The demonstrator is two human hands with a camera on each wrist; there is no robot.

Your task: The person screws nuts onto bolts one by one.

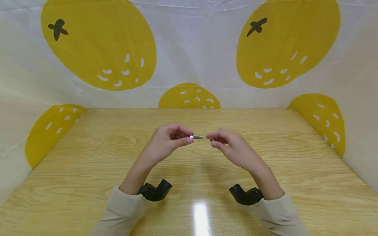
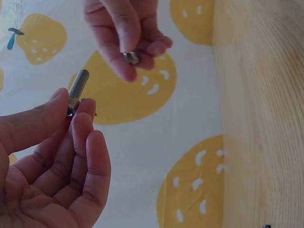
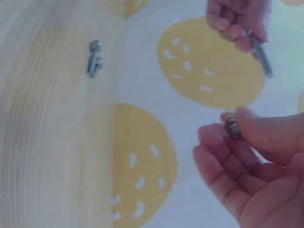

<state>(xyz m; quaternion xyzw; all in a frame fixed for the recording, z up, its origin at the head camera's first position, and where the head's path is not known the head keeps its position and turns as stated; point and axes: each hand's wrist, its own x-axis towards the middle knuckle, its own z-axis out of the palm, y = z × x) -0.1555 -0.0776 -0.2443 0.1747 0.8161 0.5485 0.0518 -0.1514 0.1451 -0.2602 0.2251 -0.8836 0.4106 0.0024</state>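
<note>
Between thumb and fingertips my left hand pinches a silver bolt by its head end. The threaded shank points toward the other hand. My right hand pinches a small metal nut between thumb and index finger, with its hole visible in the right wrist view. In the head view a short gap separates the bolt's tip from the right fingertips. Both hands are held up over the wooden table, about level with each other.
More silver hardware, bolt-like in shape, lies on the table in the right wrist view. A small dark piece shows at the left wrist view's bottom edge. A white cloth with yellow fruit prints surrounds the table's back and sides.
</note>
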